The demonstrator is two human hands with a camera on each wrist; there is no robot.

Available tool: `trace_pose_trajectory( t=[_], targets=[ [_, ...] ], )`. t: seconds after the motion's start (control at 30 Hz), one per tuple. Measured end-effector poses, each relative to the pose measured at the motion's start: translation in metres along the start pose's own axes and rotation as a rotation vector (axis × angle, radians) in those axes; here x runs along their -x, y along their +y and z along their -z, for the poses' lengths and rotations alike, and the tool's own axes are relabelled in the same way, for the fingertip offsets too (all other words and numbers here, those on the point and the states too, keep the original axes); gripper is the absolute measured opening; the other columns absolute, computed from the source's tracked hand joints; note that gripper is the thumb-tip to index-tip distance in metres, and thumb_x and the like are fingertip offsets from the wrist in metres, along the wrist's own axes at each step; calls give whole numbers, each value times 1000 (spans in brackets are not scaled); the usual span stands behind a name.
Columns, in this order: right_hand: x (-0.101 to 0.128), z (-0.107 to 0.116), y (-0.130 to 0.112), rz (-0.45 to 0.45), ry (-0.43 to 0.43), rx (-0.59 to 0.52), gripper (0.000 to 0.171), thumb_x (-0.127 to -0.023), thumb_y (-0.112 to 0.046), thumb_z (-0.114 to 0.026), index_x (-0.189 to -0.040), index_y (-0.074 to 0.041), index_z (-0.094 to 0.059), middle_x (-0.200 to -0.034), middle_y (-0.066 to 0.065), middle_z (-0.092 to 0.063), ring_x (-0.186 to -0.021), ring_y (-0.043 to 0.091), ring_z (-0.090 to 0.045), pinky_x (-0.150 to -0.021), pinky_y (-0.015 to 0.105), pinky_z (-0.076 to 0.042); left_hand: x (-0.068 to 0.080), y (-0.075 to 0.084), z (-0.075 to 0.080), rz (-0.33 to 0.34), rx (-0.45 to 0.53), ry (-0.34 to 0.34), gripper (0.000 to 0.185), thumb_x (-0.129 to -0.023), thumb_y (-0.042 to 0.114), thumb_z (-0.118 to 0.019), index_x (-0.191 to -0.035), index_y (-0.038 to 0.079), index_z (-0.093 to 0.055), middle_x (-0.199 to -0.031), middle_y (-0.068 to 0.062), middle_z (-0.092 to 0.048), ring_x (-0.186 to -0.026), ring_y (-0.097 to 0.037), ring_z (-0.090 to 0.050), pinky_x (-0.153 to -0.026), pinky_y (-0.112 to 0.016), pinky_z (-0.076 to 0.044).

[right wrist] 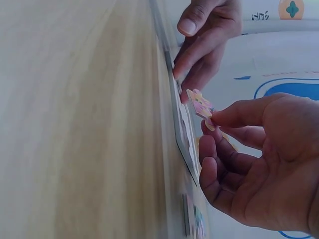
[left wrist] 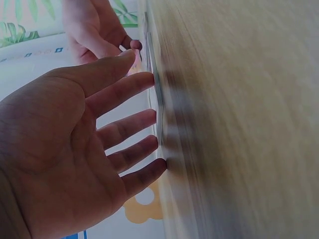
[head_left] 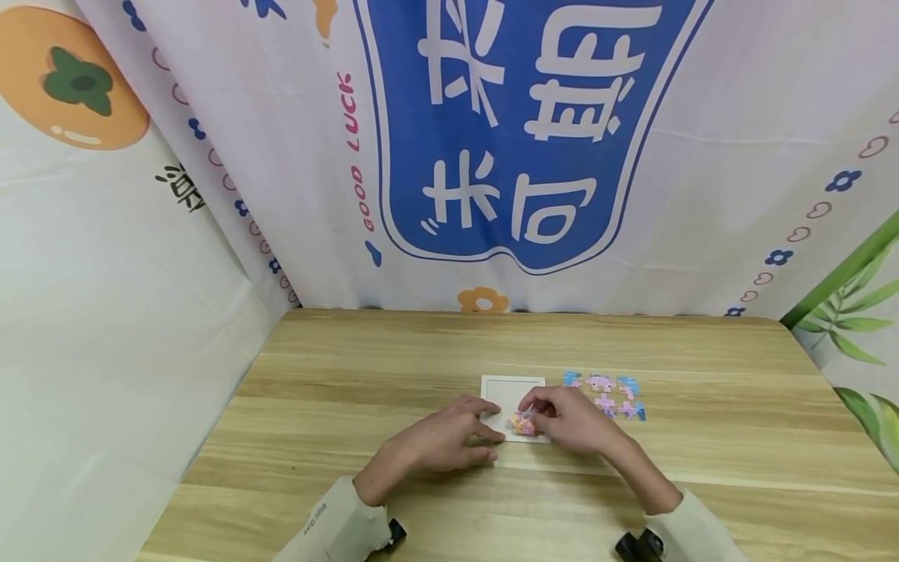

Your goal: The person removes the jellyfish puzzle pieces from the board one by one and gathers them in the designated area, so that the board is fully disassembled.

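Note:
A white square puzzle tray (head_left: 511,382) with a thin inner border lies on the wooden table. My right hand (head_left: 572,417) pinches a colourful puzzle piece (right wrist: 202,105) between thumb and finger, just over the tray's near right part; the piece is tilted in the right wrist view. At the tray's left edge, my left hand (head_left: 449,437) rests with fingers extended, its fingertips touching the tray and the table beside it. In the left wrist view, those fingers (left wrist: 129,124) are spread and hold nothing. Part of the tray is hidden beneath both hands.
Several loose pink and blue puzzle pieces (head_left: 627,386) lie right of the tray, partly behind my right hand. The wooden table (head_left: 365,351) runs back to a printed curtain (head_left: 316,257). A white wall covering (head_left: 140,312) borders the left side.

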State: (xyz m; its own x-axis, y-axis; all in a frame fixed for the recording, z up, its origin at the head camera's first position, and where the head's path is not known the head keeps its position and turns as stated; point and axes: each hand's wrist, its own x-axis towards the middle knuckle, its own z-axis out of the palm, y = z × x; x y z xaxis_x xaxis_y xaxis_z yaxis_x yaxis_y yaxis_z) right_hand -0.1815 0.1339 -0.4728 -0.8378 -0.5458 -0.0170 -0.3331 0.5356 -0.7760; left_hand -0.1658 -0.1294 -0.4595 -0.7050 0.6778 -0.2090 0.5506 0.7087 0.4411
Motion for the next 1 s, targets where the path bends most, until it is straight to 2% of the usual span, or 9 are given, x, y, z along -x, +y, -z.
trace_pose_trajectory(
  t=[0.27,0.6,0.87,1.0],
  targets=[
    [12,15,8,-10,43,20,17,-100,-6,-65,-109,-11,-77,-91,-3,-68,-82,9,-57,-73,22,-51,2,0,-1,12,4,2,35,-105,36,-71,-137,23,-75,-166,-2,-49,-158,-27,-40,-128,-48,-39],
    [28,29,18,-41,54,-43,17,-101,-5,-65,-112,-7,-77,-92,3,-68,-72,8,-57,-62,22,-50,4,0,0,5,6,8,35,-105,35,-71,-137,21,-76,-166,-4,-50,-158,-28,-40,-128,-49,-39],
    [45,41,31,-43,74,-16,15,-101,-7,-67,-112,-9,-78,-96,1,-69,-82,6,-56,-71,21,-51,4,0,0,9,0,14,34,-105,36,-72,-136,23,-76,-166,-2,-51,-158,-27,-40,-128,-48,-39],
    [57,45,36,-77,88,9,14,-101,-9,-69,-112,-10,-78,-99,0,-70,-85,4,-57,-74,21,-53,3,0,-1,16,12,14,34,-105,36,-72,-136,23,-76,-166,-2,-50,-159,-26,-39,-129,-48,-38]
  ],
)
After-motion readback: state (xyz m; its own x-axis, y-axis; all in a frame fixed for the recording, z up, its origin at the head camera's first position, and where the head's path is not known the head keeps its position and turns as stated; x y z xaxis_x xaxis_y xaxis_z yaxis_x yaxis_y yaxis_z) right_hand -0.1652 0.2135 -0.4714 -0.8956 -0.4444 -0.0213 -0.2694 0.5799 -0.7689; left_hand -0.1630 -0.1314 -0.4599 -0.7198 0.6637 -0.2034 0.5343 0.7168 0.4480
